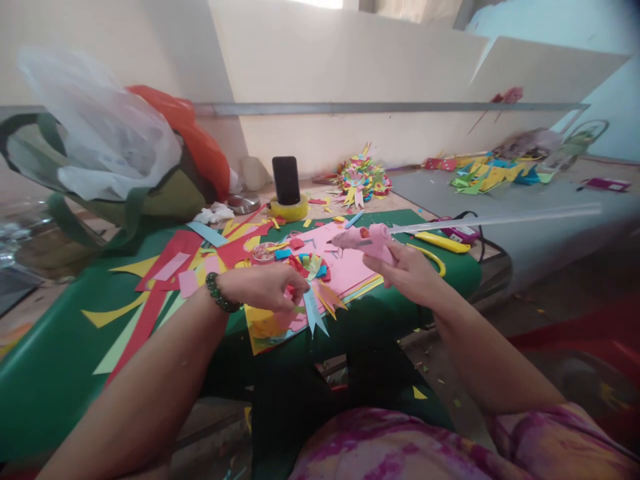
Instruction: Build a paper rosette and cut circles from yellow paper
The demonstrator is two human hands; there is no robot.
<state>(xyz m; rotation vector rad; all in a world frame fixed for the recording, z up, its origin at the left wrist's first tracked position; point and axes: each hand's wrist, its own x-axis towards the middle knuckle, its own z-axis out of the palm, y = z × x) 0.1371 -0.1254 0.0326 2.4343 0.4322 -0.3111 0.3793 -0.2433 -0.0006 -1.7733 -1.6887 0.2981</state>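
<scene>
My right hand [407, 273] is wrapped round the handle of a pink hot glue gun [377, 243]. A long clear glue stick [500, 219] sticks out of its back, and its nozzle points left over the papers. My left hand [267, 287] has its fingers curled in a pinch beside a paper rosette [313, 265] of red, blue and pale green strips. Whatever those fingertips hold is hidden. Blue and orange paper ribbon tails [316, 310] hang from below the rosette. Under both lies a stack of pink and yellow paper sheets [345, 267].
A green cloth [65, 360] covers the table, strewn with red paper strips [143, 333] and scraps. A phone [286, 180] stands in a yellow tape roll [289, 210]. Behind are finished paper flowers [363, 180] and a stuffed bag [165, 207]. A yellow cutter [443, 242] lies right.
</scene>
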